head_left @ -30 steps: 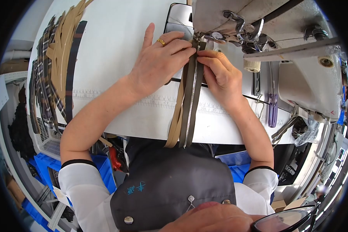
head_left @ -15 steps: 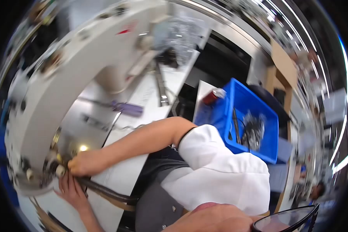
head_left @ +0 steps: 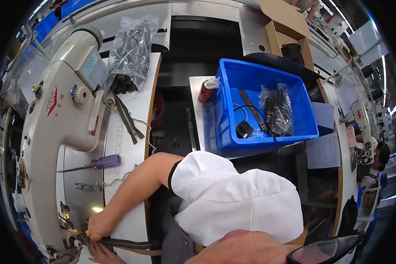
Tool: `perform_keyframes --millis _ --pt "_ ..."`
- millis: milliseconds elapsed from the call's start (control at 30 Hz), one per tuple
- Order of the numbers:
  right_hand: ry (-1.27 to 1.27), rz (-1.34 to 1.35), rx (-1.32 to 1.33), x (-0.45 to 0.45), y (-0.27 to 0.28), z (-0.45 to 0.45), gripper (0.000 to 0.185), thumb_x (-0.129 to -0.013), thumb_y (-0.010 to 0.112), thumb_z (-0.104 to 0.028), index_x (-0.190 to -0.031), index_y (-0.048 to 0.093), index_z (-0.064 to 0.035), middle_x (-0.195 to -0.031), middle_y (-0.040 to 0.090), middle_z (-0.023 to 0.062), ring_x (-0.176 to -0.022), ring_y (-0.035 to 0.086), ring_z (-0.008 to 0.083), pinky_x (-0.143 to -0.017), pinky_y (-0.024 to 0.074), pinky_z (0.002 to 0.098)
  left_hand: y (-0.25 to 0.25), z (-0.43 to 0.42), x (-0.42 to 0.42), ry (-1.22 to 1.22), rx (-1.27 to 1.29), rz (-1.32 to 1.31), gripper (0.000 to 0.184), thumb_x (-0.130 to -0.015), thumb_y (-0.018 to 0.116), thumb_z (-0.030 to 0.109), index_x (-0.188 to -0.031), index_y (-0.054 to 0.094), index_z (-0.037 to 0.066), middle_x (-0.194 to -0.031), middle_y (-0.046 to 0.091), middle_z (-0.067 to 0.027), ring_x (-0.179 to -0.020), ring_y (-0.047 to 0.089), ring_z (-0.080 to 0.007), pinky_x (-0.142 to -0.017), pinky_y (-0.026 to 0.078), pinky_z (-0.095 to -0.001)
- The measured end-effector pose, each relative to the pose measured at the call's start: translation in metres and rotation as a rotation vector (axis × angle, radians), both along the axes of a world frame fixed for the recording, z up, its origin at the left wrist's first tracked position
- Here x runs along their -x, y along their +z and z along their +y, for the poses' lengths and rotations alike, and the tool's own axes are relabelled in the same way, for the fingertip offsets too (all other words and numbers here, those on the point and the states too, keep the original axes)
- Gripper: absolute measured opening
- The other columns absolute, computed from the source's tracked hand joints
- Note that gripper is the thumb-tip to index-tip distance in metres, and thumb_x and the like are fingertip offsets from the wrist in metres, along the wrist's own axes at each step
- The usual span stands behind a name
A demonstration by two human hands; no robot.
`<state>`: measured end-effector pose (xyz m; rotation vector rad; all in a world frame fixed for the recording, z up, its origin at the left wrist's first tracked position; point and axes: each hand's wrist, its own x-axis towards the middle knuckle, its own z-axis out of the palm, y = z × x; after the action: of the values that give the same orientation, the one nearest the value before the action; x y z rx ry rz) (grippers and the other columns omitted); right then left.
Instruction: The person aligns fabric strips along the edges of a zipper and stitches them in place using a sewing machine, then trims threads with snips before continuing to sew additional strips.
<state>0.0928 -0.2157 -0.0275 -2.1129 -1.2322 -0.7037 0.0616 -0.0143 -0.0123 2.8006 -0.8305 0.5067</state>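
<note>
My right hand (head_left: pixel 102 225) is closed, its fingertips pressed down at the end of a dark strap (head_left: pixel 130 243) beside the needle area of a white sewing machine (head_left: pixel 48 119). The strap runs from there across the white tabletop toward my lap. Just below, my left hand (head_left: pixel 102 254) lies with fingers stretched out along the strap's near end, partly cut off by the frame. A small lamp glow (head_left: pixel 97 210) lights the machine bed by my right hand. The fingers hide the strap's exact contact with the machine foot.
A purple-handled screwdriver (head_left: pixel 105 162), a metal compass-like tool (head_left: pixel 89 186) and dark strips (head_left: pixel 126 119) lie on the machine table. Behind them sits a clear plastic bag (head_left: pixel 132 48) of dark pieces. A blue bin (head_left: pixel 224 101) and a red can (head_left: pixel 207 91) stand farther right.
The view has swung and sharpened, bringing the machine's display and the whole blue bin into sight. Both hands stay by the needle area; the left shows less at the lower edge.
</note>
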Motion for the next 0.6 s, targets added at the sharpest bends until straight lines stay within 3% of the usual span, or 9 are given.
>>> perform_keyframes --millis 67,133,233,333,400,433,500,533,600 --pt "0.006 0.0 -0.007 0.0 0.001 0.0 0.016 -0.075 0.056 -0.017 -0.075 0.059 -0.0019 -0.08 0.059 0.0141 -0.071 0.063 0.0322 -0.056 0.0515 0.0423 0.001 -0.002 0.002 -0.002 0.014 0.014 0.042 -0.094 0.041 0.039 -0.112 0.064 0.008 -0.119 0.061 -0.0083 -0.118 0.048 -0.0311 -0.102 0.008 -0.0635" --pt "-0.033 0.063 0.067 0.007 0.008 -0.003 0.015 -0.074 0.057 -0.017 -0.076 0.059 -0.0031 -0.081 0.06 0.0133 -0.072 0.063 0.0321 -0.055 0.0516 0.0423 0.008 -0.001 0.003 -0.014 -0.029 0.1 0.038 -0.095 0.042 0.025 -0.12 0.056 0.002 -0.124 0.056 -0.0089 -0.123 0.044 -0.028 -0.107 0.01 -0.0536" --pt "-0.037 0.121 -0.024 0.009 0.001 0.0 0.009 -0.071 0.057 -0.012 -0.077 0.06 -0.0059 -0.083 0.059 0.009 -0.079 0.062 0.0294 -0.062 0.0527 0.0387 -0.006 0.008 0.001 -0.047 0.064 0.049 0.028 -0.09 0.051 0.017 -0.111 0.062 0.003 -0.121 0.058 -0.0077 -0.121 0.045 -0.0284 -0.107 0.016 -0.0484" --pt "0.03 0.116 -0.11 0.011 0.004 -0.009 0.01 -0.07 0.058 -0.009 -0.079 0.056 -0.0047 -0.085 0.054 0.0095 -0.076 0.06 0.0287 -0.06 0.0509 0.0381 0.011 -0.013 0.011 0.005 0.051 -0.019 0.026 -0.087 0.056 0.015 -0.111 0.064 0.011 -0.119 0.059 0.0003 -0.118 0.048 -0.024 -0.105 0.016 -0.0502" --pt "-0.035 0.199 -0.026 0.017 0.017 -0.014 0.01 -0.072 0.059 -0.007 -0.08 0.054 -0.004 -0.083 0.053 0.0091 -0.071 0.059 0.0298 -0.059 0.0503 0.0382 0.017 -0.018 0.014 -0.002 0.067 -0.048 0.029 -0.085 0.058 0.015 -0.113 0.063 0.015 -0.115 0.059 0.0021 -0.114 0.05 -0.021 -0.102 0.017 -0.0551" --pt "-0.002 0.206 -0.031 0.019 0.023 -0.018 0.013 -0.067 0.06 -0.006 -0.078 0.054 -0.0035 -0.08 0.052 0.0096 -0.076 0.06 0.0289 -0.061 0.0509 0.0385 0.015 -0.018 0.015 0.02 0.053 -0.072 0.028 -0.085 0.059 0.017 -0.112 0.064 0.015 -0.114 0.06 0.003 -0.114 0.05 -0.0198 -0.101 0.017 -0.0565" --pt "-0.007 0.213 -0.08 0.023 0.031 -0.03 0.014 -0.069 0.061 0.0 -0.081 0.056 -0.0029 -0.085 0.058 0.0094 -0.074 0.062 0.0277 -0.061 0.0515 0.0371 0.01 -0.017 0.015 0.046 0.12 -0.088 0.024 -0.084 0.061 0.02 -0.108 0.066 0.017 -0.11 0.061 0.0053 -0.113 0.05 -0.0177 -0.102 0.016 -0.0586" --pt "0.009 0.238 -0.104 0.024 0.033 -0.027 0.014 -0.07 0.061 0.001 -0.083 0.057 -0.0027 -0.088 0.06 0.0094 -0.074 0.062 0.0276 -0.061 0.0517 0.0364 0.016 -0.017 0.019 0.052 0.109 -0.077 0.025 -0.085 0.059 0.019 -0.108 0.066 0.014 -0.111 0.062 0.0032 -0.112 0.051 -0.0193 -0.103 0.015 -0.0514" --pt "0.009 0.305 -0.081 0.027 0.037 -0.037 0.014 -0.073 0.061 0.003 -0.086 0.06 -0.0022 -0.094 0.063 0.0102 -0.076 0.064 0.028 -0.063 0.0525 0.0347 0.013 -0.017 0.021 0.057 0.118 -0.055 0.025 -0.086 0.058 0.019 -0.109 0.066 0.015 -0.112 0.061 0.0047 -0.113 0.05 -0.018 -0.104 0.013 -0.054"
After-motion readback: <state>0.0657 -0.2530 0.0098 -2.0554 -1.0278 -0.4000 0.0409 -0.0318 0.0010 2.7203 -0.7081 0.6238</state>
